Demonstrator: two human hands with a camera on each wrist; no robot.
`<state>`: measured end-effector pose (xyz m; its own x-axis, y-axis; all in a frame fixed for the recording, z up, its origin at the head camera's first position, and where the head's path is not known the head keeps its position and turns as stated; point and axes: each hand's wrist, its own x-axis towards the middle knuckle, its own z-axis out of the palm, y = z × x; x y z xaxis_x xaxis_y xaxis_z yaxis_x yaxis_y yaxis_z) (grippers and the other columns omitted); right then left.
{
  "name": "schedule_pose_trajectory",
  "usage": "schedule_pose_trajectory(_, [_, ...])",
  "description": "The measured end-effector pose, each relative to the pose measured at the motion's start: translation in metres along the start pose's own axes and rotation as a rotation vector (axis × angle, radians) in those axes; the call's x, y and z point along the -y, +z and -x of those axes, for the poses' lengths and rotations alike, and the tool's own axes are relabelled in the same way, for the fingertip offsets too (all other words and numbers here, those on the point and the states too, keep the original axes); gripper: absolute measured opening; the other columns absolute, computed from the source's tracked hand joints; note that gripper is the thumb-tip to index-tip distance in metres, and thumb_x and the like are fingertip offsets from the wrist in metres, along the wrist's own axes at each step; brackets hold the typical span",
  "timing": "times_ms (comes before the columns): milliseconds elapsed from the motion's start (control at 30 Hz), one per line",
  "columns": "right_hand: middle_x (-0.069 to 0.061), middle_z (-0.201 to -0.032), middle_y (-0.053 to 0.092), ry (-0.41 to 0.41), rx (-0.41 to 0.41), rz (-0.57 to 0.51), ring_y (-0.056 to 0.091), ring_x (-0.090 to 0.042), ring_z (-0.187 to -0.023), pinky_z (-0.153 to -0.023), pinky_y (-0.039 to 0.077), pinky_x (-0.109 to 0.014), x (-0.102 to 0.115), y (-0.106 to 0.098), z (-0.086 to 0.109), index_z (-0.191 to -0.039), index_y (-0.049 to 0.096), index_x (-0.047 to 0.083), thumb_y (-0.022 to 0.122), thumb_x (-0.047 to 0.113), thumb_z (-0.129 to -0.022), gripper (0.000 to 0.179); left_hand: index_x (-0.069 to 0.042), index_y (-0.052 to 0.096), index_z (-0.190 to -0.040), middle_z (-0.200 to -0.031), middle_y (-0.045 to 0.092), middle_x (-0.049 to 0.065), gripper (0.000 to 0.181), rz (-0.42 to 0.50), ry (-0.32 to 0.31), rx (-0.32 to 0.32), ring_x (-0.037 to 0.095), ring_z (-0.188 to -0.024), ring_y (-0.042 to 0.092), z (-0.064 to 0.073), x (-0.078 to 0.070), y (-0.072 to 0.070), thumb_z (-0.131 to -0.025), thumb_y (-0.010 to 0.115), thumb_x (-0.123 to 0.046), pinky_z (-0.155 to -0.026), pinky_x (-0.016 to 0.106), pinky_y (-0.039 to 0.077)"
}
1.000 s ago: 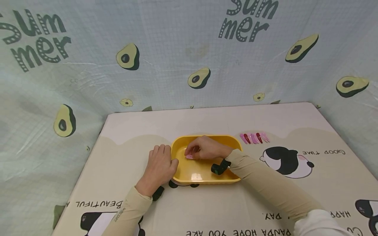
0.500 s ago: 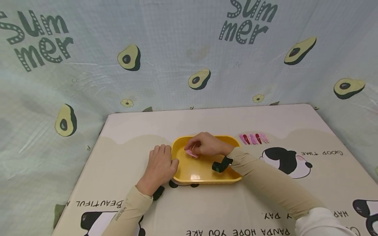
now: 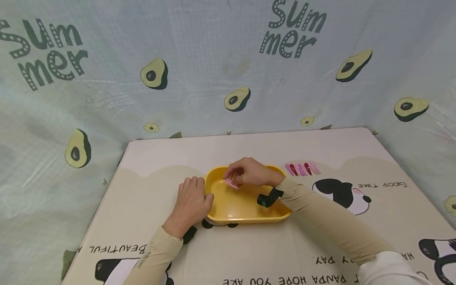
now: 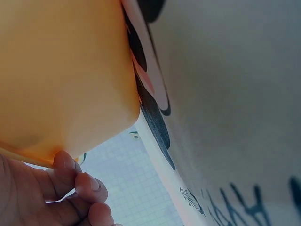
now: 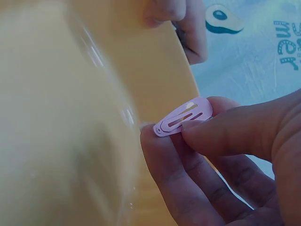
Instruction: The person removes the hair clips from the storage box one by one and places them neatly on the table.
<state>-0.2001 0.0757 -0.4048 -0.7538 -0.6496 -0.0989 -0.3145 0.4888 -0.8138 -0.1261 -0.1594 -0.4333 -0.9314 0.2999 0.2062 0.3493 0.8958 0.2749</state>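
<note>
A pink snap hair clip (image 5: 184,117) is pinched between the thumb and fingers of my right hand (image 3: 249,172). That hand is over the left part of a yellow tray (image 3: 235,206), and the clip is held above the tray's floor. My left hand (image 3: 192,202) grips the tray's left rim, its thumb at the edge. In the left wrist view, its curled fingertips (image 4: 91,187) touch the tray's outer wall below the rim. No other clip shows in the visible part of the tray; my right hand and forearm hide some of it.
A row of pink and dark red hair clips (image 3: 303,169) lies on the table just beyond the tray's right end. The table (image 3: 164,150) wears a panda-print cover. Behind it hangs an avocado-print curtain (image 3: 192,79).
My right hand has lifted slightly with the clip, which now tilts at a different angle. The left hand stays at the tray's rim. The head view has shifted a little.
</note>
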Motion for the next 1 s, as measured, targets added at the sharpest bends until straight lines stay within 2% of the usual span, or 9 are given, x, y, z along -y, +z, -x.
schedule_pose_trajectory(333, [-0.010, -0.108, 0.073, 0.042, -0.050, -0.028, 0.069, -0.016, -0.082, -0.079, 0.063, -0.029, -0.002, -0.014, 0.014, -0.114, 0.075, 0.008, 0.063, 0.001, -0.094, 0.024, 0.000, 0.054, -0.097, -0.082, 0.045, 0.009, 0.022, -0.006, -0.017, 0.035, 0.027, -0.082, 0.037, -0.002, -0.002, 0.002, -0.094, 0.055, -0.021, -0.076, 0.037, 0.029])
schedule_pose_trajectory(600, [-0.012, -0.113, 0.072, 0.066, -0.101, -0.051, 0.070, -0.017, -0.086, -0.081, 0.063, -0.031, -0.008, -0.031, 0.030, -0.118, 0.073, 0.005, 0.064, 0.003, -0.096, 0.024, -0.001, 0.053, -0.096, -0.081, 0.043, 0.009, 0.019, 0.001, -0.022, 0.035, 0.026, -0.080, 0.035, -0.002, -0.002, 0.003, -0.093, 0.055, -0.020, -0.075, 0.036, 0.027])
schedule_pose_trajectory(1000, [-0.012, -0.110, 0.074, 0.119, -0.222, -0.055, 0.071, -0.020, -0.088, -0.081, 0.063, -0.033, -0.021, -0.063, 0.061, -0.115, 0.074, 0.006, 0.068, 0.006, -0.094, 0.022, 0.000, 0.054, -0.098, -0.082, 0.044, 0.009, 0.019, 0.009, -0.037, 0.035, 0.026, -0.082, 0.036, 0.000, -0.006, 0.001, -0.093, 0.053, -0.018, -0.075, 0.036, 0.026])
